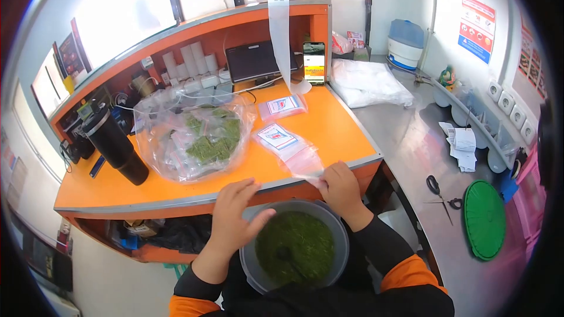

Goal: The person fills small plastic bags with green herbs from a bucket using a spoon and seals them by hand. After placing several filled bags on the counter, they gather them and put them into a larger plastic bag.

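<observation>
My right hand [342, 191] pinches the end of a small clear plastic bag [292, 151] at the front edge of the orange desk [346, 141]. That bag lies partly on the desk and bears a blue-and-red label. My left hand [232, 214] is held over the left rim of a grey bucket [342, 240], fingers stretched and thumb apart, holding nothing. Chopped green leafy stuff [305, 229] fills the bucket, and a dark utensil handle [286, 253] sticks out of it. Behind the bag in my hand lie more labelled bags [283, 105].
A big clear bag [170, 155] with green-filled packets sits left on the desk, beside a black tumbler [117, 147]. A phone [314, 63] leans at the back. Scissors [440, 196], a green lid [484, 220] and white plastic bags [370, 82] lie on the steel counter.
</observation>
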The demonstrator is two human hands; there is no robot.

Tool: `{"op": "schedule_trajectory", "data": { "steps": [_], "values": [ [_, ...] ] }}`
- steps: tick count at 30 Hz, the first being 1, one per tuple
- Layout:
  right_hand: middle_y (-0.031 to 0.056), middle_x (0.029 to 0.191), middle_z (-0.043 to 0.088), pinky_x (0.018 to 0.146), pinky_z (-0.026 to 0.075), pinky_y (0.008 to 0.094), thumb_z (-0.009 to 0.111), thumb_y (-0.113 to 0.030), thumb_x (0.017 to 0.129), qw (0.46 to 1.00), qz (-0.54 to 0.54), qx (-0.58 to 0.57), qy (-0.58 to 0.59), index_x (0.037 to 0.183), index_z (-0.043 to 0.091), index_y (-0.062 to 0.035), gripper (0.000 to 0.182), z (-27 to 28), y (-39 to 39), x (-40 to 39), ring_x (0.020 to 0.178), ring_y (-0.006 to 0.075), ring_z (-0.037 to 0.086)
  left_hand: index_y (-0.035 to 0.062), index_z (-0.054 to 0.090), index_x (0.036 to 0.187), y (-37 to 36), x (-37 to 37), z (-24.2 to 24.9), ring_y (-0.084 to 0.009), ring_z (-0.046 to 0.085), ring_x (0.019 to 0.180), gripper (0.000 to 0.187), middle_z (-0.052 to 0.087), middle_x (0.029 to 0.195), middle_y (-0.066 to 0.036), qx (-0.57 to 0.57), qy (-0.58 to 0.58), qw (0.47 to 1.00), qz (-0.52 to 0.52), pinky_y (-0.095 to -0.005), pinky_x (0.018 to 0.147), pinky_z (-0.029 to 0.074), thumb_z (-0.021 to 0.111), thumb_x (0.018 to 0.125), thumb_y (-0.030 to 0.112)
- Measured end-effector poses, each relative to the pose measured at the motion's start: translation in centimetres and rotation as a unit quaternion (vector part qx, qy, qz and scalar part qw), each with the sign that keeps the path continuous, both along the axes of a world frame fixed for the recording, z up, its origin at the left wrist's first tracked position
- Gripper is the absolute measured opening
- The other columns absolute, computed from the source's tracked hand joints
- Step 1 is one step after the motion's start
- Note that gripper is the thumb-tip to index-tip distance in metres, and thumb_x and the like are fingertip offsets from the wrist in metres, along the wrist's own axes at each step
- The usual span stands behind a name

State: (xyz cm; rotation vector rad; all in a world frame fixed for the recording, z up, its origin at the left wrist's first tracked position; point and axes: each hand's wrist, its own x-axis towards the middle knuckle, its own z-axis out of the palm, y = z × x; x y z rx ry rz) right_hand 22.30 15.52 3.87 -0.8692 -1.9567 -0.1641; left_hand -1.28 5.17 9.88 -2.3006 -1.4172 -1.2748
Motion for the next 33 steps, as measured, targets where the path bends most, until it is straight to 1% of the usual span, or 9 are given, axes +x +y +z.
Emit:
{"op": "schedule_trajectory", "data": {
  "steps": [9,12,15,19,22,23,28,31,33],
  "values": [
    [0.0096,0.054,0.044,0.057,0.037,0.0421,0.076,-0.051,0.056,0.991,-0.050,-0.084,-0.088,0.051,0.044,-0.0066,0.055,2.5,1.1,-0.8,0.055,0.0299,0.046,0.0061,0.062,0.105,-0.9,1.2,0.1,-0.0312,0.056,0.097,0.044,0.058,0.109,-0.012,-0.024,0.003,0.998,-0.062,-0.0386,0.083,0.045,0.077,0.069,0.025],
    [0.0093,0.056,0.049,0.053,0.035,0.0383,0.079,-0.051,0.054,1.000,-0.024,0.004,-0.015,0.054,0.046,-0.0056,0.056,2.1,0.8,-0.5,0.054,0.0295,0.048,0.0064,0.062,0.106,-1.3,1.2,-0.3,-0.0307,0.056,0.099,0.046,0.058,0.111,-0.012,-0.055,-0.008,0.995,-0.086,-0.0382,0.085,0.044,0.077,0.068,0.025],
    [0.0103,0.056,0.047,0.053,0.036,0.0384,0.073,-0.046,0.066,0.999,-0.011,-0.019,0.048,0.055,0.048,-0.0073,0.047,2.4,-3.1,-0.3,0.054,0.0308,0.049,0.0067,0.062,0.106,-1.9,1.4,-0.7,-0.0308,0.056,0.100,0.046,0.059,0.111,-0.012,-0.093,-0.032,0.991,-0.094,-0.0381,0.085,0.044,0.078,0.067,0.025],
    [0.0128,0.066,0.057,0.055,0.045,0.0419,0.069,-0.029,0.076,0.950,0.140,-0.281,-0.002,0.070,0.055,-0.0058,0.027,1.2,-9.0,-2.0,0.061,0.0326,0.058,0.0062,0.061,0.106,-2.2,2.5,-1.4,-0.0308,0.057,0.096,0.045,0.060,0.108,-0.012,-0.094,-0.104,0.983,-0.120,-0.0377,0.082,0.045,0.077,0.067,0.023],
    [0.0130,0.074,0.061,0.062,0.048,0.0413,0.066,-0.024,0.077,0.891,0.188,-0.394,-0.123,0.078,0.059,-0.0068,0.018,0.3,-10.3,-2.4,0.069,0.0336,0.061,0.0049,0.061,0.105,-2.2,2.3,-3.1,-0.0320,0.057,0.092,0.042,0.061,0.099,-0.012,-0.192,-0.030,0.964,-0.182,-0.0385,0.081,0.046,0.075,0.071,0.027],
    [0.0129,0.074,0.062,0.063,0.048,0.0411,0.066,-0.023,0.077,0.881,0.208,-0.402,-0.140,0.079,0.060,-0.0066,0.018,0.1,-10.2,-2.4,0.070,0.0333,0.061,0.0061,0.065,0.096,-2.3,2.2,-4.2,-0.0307,0.059,0.084,0.032,0.064,0.086,-0.011,-0.217,-0.023,0.957,-0.194,-0.0379,0.075,0.048,0.072,0.073,0.027],
    [0.0134,0.076,0.062,0.067,0.048,0.0403,0.067,-0.021,0.075,0.847,0.236,-0.455,-0.144,0.083,0.062,-0.0049,0.019,-0.3,-9.6,-2.0,0.075,0.0322,0.061,0.0063,0.068,0.083,-2.9,1.4,-6.2,-0.0290,0.062,0.070,0.016,0.063,0.073,-0.012,-0.389,0.016,0.903,-0.179,-0.0362,0.065,0.049,0.069,0.074,0.020],
    [0.0122,0.073,0.061,0.065,0.047,0.0401,0.068,-0.020,0.073,0.845,0.260,-0.459,-0.084,0.080,0.061,-0.0043,0.018,0.1,-9.5,-1.9,0.072,0.0314,0.060,0.0057,0.067,0.079,-2.9,1.0,-6.6,-0.0295,0.062,0.067,0.013,0.063,0.073,-0.013,-0.463,-0.009,0.860,-0.213,-0.0362,0.061,0.048,0.066,0.074,0.018],
    [0.0115,0.072,0.059,0.063,0.047,0.0392,0.068,-0.019,0.073,0.931,0.213,-0.297,-0.026,0.078,0.061,-0.0043,0.017,-0.1,-9.8,-2.8,0.069,0.0303,0.058,0.0052,0.066,0.078,-3.0,1.0,-6.9,-0.0295,0.062,0.067,0.013,0.063,0.073,-0.013,-0.479,-0.030,0.847,-0.228,-0.0363,0.060,0.048,0.066,0.074,0.017]
  ]
}}
